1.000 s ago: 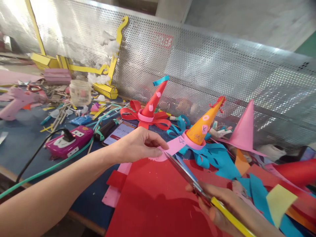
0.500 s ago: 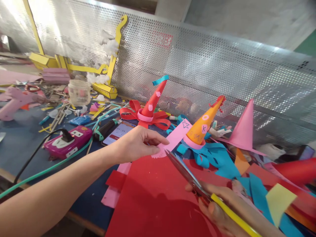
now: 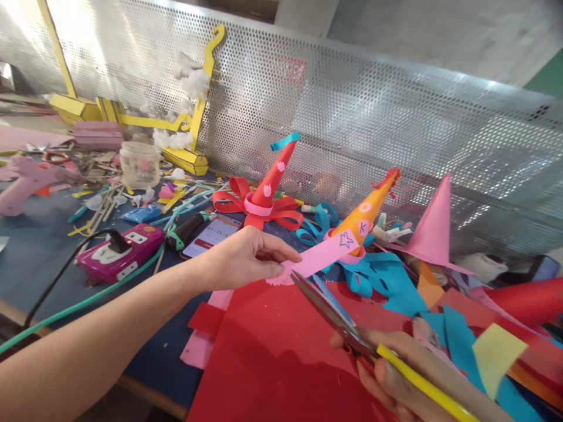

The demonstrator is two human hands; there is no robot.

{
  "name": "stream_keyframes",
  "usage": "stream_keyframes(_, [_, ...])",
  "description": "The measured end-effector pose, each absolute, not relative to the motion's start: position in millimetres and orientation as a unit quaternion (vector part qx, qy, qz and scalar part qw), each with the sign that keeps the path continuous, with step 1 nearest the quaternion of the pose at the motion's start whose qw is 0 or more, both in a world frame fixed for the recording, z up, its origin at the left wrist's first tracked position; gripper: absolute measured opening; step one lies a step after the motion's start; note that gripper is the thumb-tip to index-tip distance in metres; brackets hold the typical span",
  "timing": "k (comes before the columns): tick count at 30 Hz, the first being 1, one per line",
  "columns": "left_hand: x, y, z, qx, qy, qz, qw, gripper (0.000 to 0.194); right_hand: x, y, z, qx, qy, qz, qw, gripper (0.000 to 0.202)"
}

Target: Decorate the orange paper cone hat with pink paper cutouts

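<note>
A pink paper strip (image 3: 321,256) with a star drawn near its far end is pinched between the thumb and fingers of my left hand (image 3: 255,258). Its lower edge near my fingertips is cut in a jagged line. Scissors (image 3: 328,308) are gripped in my right hand (image 3: 391,363), along with a yellow stick-like thing (image 3: 422,378) whose kind I cannot make out. The blade tips meet the strip's lower edge, blades slightly apart. Below both hands lies a large red paper sheet (image 3: 264,346).
Behind stand a red paper cone hat (image 3: 275,173), an orange cone hat (image 3: 358,220) and a pink cone (image 3: 433,225). At left are a phone (image 3: 211,237), a purple power strip (image 3: 123,253) with cables, a jar (image 3: 139,164) and a pink glue gun (image 3: 30,179). Teal scraps (image 3: 400,287) lie right.
The strip's star end has swung down and to the right, now in front of the orange hat. The scissors have opened a little wider. My left hand stays nearly in place.
</note>
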State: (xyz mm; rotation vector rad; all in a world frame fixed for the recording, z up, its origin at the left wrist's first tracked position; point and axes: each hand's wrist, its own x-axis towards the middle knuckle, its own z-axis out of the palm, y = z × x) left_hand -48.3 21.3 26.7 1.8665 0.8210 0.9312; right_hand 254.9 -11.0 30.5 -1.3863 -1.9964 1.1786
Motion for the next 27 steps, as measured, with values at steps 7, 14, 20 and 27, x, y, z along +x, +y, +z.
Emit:
stream_keyframes(7, [-49.8, 21.6, 25.8, 0.743, 0.334, 0.347, 0.465, 0.034, 254.7, -40.5, 12.1, -0.508, -0.723, 0.441, 0.156, 0.034])
stream_keyframes(14, [-51.7, 21.4, 26.1, 0.753, 0.339, 0.339, 0.451, 0.034, 269.8, -33.3, -7.0, -0.464, -0.804, 0.347, 0.135, 0.043])
stream_keyframes(20, [-53.7, 21.3, 27.3, 0.764, 0.334, 0.331, 0.442, 0.035, 262.2, -39.2, 5.8, -0.489, -0.784, 0.366, 0.108, 0.040])
stream_keyframes(27, [-54.4, 19.7, 28.8, 0.765, 0.327, 0.317, 0.456, 0.036, 272.8, -41.2, -0.5, -0.505, -0.780, 0.359, 0.091, 0.045])
